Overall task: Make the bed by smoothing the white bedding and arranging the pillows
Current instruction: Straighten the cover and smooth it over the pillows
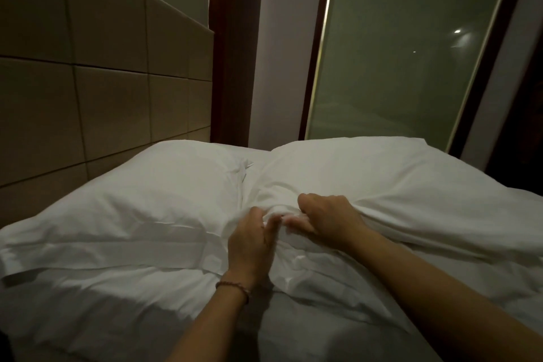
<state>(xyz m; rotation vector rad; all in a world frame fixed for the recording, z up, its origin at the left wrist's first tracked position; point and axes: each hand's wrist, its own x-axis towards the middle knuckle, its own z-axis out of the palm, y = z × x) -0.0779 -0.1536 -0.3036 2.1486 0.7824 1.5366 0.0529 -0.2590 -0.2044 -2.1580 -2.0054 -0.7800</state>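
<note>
Beside the padded headboard [102,73] and frosted glass panel [411,47], we are gripping the right pillow's [367,173] bunched corner with both hands, left hand [249,241] and right hand [329,219], the left pillow [141,194] lying alongside on the bed [308,332].

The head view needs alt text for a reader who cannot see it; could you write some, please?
Both hands, left hand and right hand, grip bunched white fabric between two white pillows, left pillow and right pillow, below a padded headboard.

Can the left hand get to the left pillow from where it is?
Probably yes. The left hand grips bunched fabric of the right pillow right beside the left pillow; nothing lies between them, though it would have to release its grip first.
</note>
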